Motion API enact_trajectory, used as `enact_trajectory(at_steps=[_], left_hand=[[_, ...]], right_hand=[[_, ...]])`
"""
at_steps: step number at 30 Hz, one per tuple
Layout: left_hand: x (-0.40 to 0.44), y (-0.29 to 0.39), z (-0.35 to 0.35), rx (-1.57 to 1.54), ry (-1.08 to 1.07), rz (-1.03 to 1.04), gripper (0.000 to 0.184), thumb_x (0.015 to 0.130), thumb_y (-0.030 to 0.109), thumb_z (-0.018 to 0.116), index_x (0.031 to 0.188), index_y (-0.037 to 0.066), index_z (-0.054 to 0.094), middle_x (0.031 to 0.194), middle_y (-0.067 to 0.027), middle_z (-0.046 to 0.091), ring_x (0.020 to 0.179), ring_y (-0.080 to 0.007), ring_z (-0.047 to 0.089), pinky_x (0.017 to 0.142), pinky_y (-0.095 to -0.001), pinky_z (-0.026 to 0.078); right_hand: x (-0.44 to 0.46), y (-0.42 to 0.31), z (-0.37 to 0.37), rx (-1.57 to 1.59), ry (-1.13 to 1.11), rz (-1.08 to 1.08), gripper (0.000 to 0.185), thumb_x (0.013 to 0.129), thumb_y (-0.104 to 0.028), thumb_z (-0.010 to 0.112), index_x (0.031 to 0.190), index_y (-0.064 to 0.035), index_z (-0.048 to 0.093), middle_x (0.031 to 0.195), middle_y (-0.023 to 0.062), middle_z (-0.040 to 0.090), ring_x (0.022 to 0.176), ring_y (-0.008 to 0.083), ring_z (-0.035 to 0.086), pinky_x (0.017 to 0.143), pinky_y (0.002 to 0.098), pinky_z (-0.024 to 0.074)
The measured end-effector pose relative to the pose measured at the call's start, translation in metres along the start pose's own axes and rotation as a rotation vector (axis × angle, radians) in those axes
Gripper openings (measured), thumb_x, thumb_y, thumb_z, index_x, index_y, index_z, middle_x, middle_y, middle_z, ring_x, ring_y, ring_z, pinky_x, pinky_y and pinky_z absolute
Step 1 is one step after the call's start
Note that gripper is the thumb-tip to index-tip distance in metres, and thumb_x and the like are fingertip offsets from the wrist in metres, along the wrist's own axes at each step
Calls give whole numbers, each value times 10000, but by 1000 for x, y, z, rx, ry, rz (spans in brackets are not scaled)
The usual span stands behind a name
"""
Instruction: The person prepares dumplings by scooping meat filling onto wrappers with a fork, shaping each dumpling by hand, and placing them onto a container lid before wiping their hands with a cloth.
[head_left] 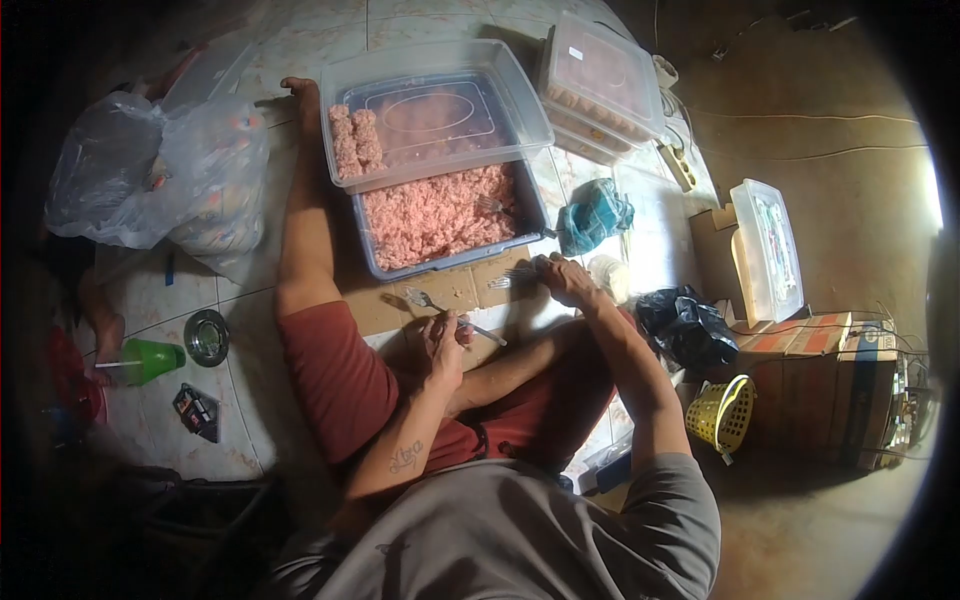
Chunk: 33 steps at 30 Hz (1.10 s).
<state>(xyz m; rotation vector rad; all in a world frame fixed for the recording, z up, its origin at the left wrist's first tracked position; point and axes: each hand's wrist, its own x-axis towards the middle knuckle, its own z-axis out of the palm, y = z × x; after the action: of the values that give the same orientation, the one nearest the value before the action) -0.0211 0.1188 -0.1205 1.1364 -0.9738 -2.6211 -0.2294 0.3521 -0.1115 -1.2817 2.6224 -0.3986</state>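
Observation:
My left hand [445, 338] is closed around a fork [426, 302], its head pointing up and left toward the cardboard and its handle sticking out past the fingers. Another fork [512, 278] is gripped in my right hand [566, 280], tines to the left, just below the corner of a blue tub [440, 262]. A pink crumbly mixture [430, 220] like minced meat fills the visible part of that tub, with a third fork [490, 204] lying in it. A clear plastic tub [535, 125] rests over the far part, holding two pink rolls [355, 140] at its left.
Cardboard [390, 312] lies under the blue tub. Stacked lidded containers [600, 80] stand far right. A teal cloth [595, 215], black plastic bag [688, 325] and yellow basket [720, 415] are to the right; a filled plastic bag [215, 180], green cup [150, 361] and glass ashtray [207, 338] are left.

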Motion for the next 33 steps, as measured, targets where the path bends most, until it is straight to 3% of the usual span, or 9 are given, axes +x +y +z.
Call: enact_trajectory(at_steps=[5,8,10,14,18,22,25,28,33], left_hand=[[10,-8,-11,2,14,-36,158,989,211,671,976,69,604,837,-63,679,671,-147,639,606,-292,523],[8,-9,-10,-7,6,-29,153,987,200,672,989,62,605,850,-71,687,673,-149,642,602,-292,529],[5,-7,-7,-13,22,-5,151,986,194,672,998,59,607,854,-75,690,674,-149,644,599,-292,533],[-1,3,-4,-51,29,-4,137,989,184,666,1014,59,616,881,-73,689,686,-151,648,595,-291,536],[5,3,-7,-21,28,16,125,983,184,671,1013,72,624,893,-60,677,689,-142,638,598,-284,532],[1,4,-3,13,35,12,119,981,189,667,950,99,595,826,-14,610,656,-99,590,550,-235,481],[6,-1,-8,46,-21,-19,131,964,189,672,1004,122,567,862,-1,590,667,-99,587,561,-235,484],[7,-5,-8,75,48,-53,226,956,188,675,1106,142,513,912,1,568,678,-103,588,577,-241,494],[2,-3,0,128,144,-27,124,947,171,689,991,116,586,863,7,596,707,-124,641,593,-258,537]], right_hand=[[24,-32,-13,-124,20,10,282,949,-169,572,1214,-73,577,990,205,572,812,394,619,701,495,501],[34,-38,9,-183,93,-97,421,942,-198,561,1310,4,543,1060,234,600,880,379,635,746,472,504],[49,-55,11,-231,-57,-17,513,891,-194,617,1305,92,517,1178,271,611,938,404,642,796,484,509],[36,-94,-6,-57,235,-7,410,888,-144,612,1252,35,554,1131,254,620,967,397,638,837,486,504],[25,-91,-13,162,154,-20,168,893,-97,552,1015,17,568,888,214,626,857,424,635,707,499,517],[9,-108,-12,209,56,110,105,858,-19,541,957,5,564,867,211,614,797,426,609,703,520,504],[18,-105,14,216,212,-120,109,846,-33,556,949,3,568,873,212,613,823,423,622,714,498,514],[30,-102,48,267,135,-65,194,886,-103,578,1049,-19,640,917,195,647,890,408,636,773,466,517],[41,-108,38,464,-78,85,257,944,-163,597,1146,-70,726,1021,156,702,987,335,669,871,407,517]])
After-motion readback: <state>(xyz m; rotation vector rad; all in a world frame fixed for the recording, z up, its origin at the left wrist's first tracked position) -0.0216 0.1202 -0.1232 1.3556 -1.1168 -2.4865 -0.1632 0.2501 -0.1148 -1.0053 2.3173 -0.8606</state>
